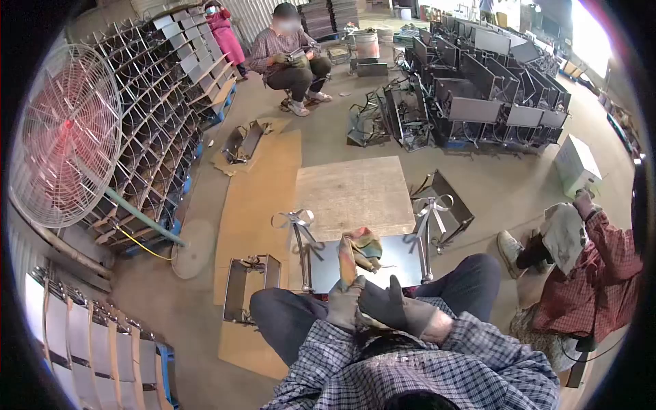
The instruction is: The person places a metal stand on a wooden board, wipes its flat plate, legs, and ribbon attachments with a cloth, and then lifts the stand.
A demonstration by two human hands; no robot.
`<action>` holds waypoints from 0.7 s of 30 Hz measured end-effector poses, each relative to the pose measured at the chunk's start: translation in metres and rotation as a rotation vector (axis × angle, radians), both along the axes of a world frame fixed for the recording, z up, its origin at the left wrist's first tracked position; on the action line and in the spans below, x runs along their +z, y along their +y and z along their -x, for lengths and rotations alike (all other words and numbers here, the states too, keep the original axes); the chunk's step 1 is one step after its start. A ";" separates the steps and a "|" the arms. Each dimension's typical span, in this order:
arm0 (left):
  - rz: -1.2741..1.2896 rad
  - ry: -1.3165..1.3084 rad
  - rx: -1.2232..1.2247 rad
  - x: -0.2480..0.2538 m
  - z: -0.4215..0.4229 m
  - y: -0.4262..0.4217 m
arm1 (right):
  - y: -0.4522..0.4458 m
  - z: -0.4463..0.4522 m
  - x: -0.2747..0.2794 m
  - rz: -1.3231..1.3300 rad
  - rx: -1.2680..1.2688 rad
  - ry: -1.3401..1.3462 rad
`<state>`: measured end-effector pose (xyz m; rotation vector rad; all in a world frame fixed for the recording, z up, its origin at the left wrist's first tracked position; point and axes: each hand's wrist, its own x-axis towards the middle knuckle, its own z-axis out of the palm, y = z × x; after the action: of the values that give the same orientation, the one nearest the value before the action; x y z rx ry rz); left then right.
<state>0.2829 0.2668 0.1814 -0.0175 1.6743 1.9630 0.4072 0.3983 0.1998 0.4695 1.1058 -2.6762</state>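
My left hand [342, 305] and my right hand [396, 307], both in grey gloves, meet close to my lap. My right fingers bend over the left hand's inner side with the thumb raised; what lies between the hands is hidden. Just beyond my left fingertips is a crumpled orange and green cloth [360, 249], its lower end reaching them. It lies on a shiny metal sheet [328, 263], part of a frame between my knees. Curled ribbon-like metal strips top a left post [295, 222] and a right post [432, 208].
A wooden board [352, 188] lies beyond the sheet, over cardboard [256, 195]. Metal frames stand left [251, 287] and right [454, 205]. A large fan [67, 133] is at left. A co-worker [594, 273] sits close at right; another [290, 58] crouches ahead. Frame stacks [488, 89] stand behind.
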 end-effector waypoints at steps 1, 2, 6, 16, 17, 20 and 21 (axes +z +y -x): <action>-0.019 -0.008 0.068 0.008 -0.002 0.001 | 0.012 -0.020 0.020 -0.281 0.099 0.013; 0.006 -0.001 0.075 -0.006 0.009 -0.006 | 0.026 -0.043 0.040 -0.495 0.176 0.028; 0.023 -0.015 0.121 -0.049 0.037 -0.023 | 0.069 -0.060 0.111 -0.793 0.081 0.271; -0.049 -0.054 0.191 -0.029 0.023 -0.015 | 0.023 0.001 0.273 -0.088 0.242 1.632; -0.054 -0.056 0.195 -0.029 0.022 -0.015 | 0.021 0.001 0.278 -0.070 0.221 1.645; -0.066 -0.064 0.200 -0.028 0.019 -0.013 | -0.017 0.015 0.268 0.242 0.036 1.778; -0.067 -0.065 0.198 -0.028 0.018 -0.013 | -0.033 0.018 0.263 0.378 -0.032 1.830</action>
<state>0.2650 0.2534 0.1529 -0.2273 1.6169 2.1389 0.3888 0.3655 0.4626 -2.3218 0.5684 -2.6721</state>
